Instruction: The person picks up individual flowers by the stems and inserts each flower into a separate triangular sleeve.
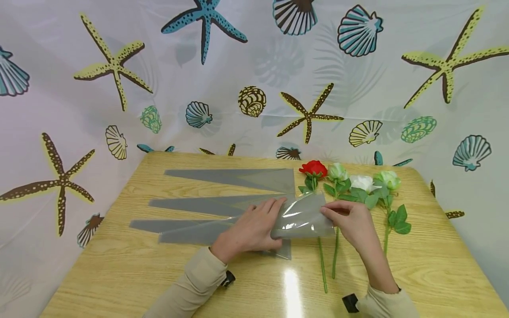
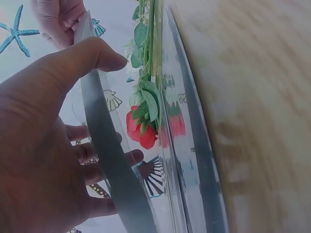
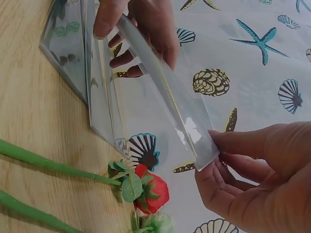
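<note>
A clear plastic flower sleeve [image 1: 300, 216], wide at its right end and narrow at its left, is held between both hands above the table. My left hand [image 1: 250, 225] grips it near the middle; in the left wrist view its fingers [image 2: 133, 156] show on one face and its thumb [image 2: 109, 54] at the open side. My right hand [image 1: 351, 221] pinches a corner of the wide end between thumb and fingertips, clearly seen in the right wrist view. The mouth stands partly spread. Just beyond it lies a red rose [image 1: 313, 168] with a long green stem.
Several more flat sleeves [image 1: 258, 179] lie in rows at the left, one partly under the held sleeve. Beside the red rose are a pale green rose [image 1: 338, 171], a white rose [image 1: 362, 183] and another green one [image 1: 387, 179]. A patterned cloth [image 1: 246, 57] hangs behind the wooden table [image 1: 119, 274].
</note>
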Motion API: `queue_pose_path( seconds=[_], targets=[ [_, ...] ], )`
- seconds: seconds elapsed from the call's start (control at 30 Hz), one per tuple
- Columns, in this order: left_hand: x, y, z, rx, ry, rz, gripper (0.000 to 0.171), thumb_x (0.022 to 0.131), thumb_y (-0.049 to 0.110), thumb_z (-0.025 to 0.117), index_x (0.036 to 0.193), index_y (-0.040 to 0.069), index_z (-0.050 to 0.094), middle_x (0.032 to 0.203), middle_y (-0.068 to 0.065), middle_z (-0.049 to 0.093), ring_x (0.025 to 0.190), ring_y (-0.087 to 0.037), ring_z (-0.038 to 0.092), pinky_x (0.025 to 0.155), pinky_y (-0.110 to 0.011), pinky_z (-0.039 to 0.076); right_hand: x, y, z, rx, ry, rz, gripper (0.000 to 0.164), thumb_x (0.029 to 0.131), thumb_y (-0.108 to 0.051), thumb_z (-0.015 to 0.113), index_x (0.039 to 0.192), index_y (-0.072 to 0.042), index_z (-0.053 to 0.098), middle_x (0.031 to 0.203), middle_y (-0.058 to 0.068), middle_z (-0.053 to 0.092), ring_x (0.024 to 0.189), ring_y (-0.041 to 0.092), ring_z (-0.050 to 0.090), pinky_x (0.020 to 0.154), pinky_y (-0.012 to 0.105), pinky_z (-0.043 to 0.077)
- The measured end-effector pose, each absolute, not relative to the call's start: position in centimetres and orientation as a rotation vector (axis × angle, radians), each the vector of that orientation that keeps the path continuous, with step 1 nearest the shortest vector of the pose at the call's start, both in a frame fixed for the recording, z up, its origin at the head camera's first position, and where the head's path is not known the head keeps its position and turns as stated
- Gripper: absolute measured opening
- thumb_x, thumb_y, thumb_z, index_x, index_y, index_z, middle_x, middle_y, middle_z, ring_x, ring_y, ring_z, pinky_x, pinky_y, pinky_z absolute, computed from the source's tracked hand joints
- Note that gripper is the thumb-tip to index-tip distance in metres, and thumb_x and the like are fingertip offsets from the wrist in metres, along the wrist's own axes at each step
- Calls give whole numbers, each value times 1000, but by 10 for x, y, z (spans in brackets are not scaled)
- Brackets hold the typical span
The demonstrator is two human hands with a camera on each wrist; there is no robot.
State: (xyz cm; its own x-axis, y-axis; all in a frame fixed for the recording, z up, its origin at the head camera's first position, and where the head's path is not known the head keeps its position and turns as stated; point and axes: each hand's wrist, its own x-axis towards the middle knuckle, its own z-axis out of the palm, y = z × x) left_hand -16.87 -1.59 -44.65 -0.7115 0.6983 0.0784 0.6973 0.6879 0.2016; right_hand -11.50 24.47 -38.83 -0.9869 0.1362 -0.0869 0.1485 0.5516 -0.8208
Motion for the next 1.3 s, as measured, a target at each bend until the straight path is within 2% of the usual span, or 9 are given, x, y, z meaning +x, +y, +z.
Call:
queue_pose_path(
  seconds=[0.17, 0.33, 0.4, 0.53, 0.67, 0.8, 0.93, 1.13, 1.3],
  targets=[
    [-169, -16, -446, 1188, 2891, 346, 106, 86, 51, 77, 168, 13, 21, 153, -5, 49, 134, -20, 56, 104, -52, 53, -117, 245, -392, 260, 2736, -1482, 36, 100, -26, 75, 123, 1, 76, 111, 17, 80, 77, 4, 69, 70, 24, 59],
    [-168, -17, -445, 1195, 2891, 368, 102, 88, 50, 75, 168, 13, 23, 152, -5, 49, 130, -20, 57, 103, -50, 53, -121, 245, -396, 250, 2632, -1588, 40, 104, -28, 68, 130, 4, 69, 100, 13, 82, 73, 3, 68, 65, 24, 57],
    [-168, -17, -445, 1200, 2889, 383, 100, 89, 49, 75, 167, 12, 24, 152, -6, 48, 130, -20, 57, 102, -50, 53, -122, 244, -398, 244, 2607, -1599, 42, 105, -29, 67, 131, 3, 68, 104, 14, 82, 76, 2, 69, 68, 24, 58],
    [-168, -18, -446, 1195, 2878, 398, 99, 90, 47, 75, 168, 12, 25, 153, -7, 45, 131, -22, 57, 102, -50, 53, -121, 244, -400, 206, 2642, -1505, 43, 105, -32, 67, 129, 2, 71, 123, 20, 76, 86, 3, 69, 77, 25, 60],
    [-168, -19, -446, 1202, 2876, 386, 96, 91, 46, 75, 167, 11, 27, 151, -7, 45, 128, -21, 58, 101, -50, 53, -120, 245, -400, 178, 2644, -1428, 43, 104, -35, 67, 128, 1, 73, 126, 21, 73, 92, 12, 71, 85, 32, 59],
    [-168, -19, -446, 1217, 2877, 392, 95, 91, 46, 76, 167, 11, 29, 150, -7, 45, 127, -20, 59, 102, -50, 52, -120, 246, -400, 180, 2701, -1407, 40, 101, -35, 72, 121, 0, 78, 124, 19, 71, 101, 18, 66, 81, 32, 55],
    [-168, -19, -446, 1236, 2887, 397, 96, 91, 47, 76, 166, 9, 29, 149, -7, 46, 126, -20, 59, 104, -51, 51, -121, 244, -399, 220, 2766, -1403, 32, 97, -31, 78, 113, -3, 82, 120, 16, 70, 95, 19, 58, 74, 30, 48],
    [-168, -18, -446, 1235, 2917, 381, 97, 90, 47, 77, 166, 9, 30, 151, -8, 46, 129, -23, 59, 105, -52, 51, -121, 244, -400, 254, 2745, -1438, 33, 96, -33, 79, 115, -5, 82, 120, 14, 75, 89, 13, 59, 71, 27, 49],
    [-169, -18, -446, 1226, 2937, 353, 99, 90, 47, 78, 168, 11, 28, 152, -7, 47, 131, -23, 58, 106, -52, 51, -122, 245, -401, 252, 2751, -1416, 36, 97, -35, 78, 118, -7, 81, 121, 14, 79, 91, 11, 62, 73, 27, 50]
  ],
)
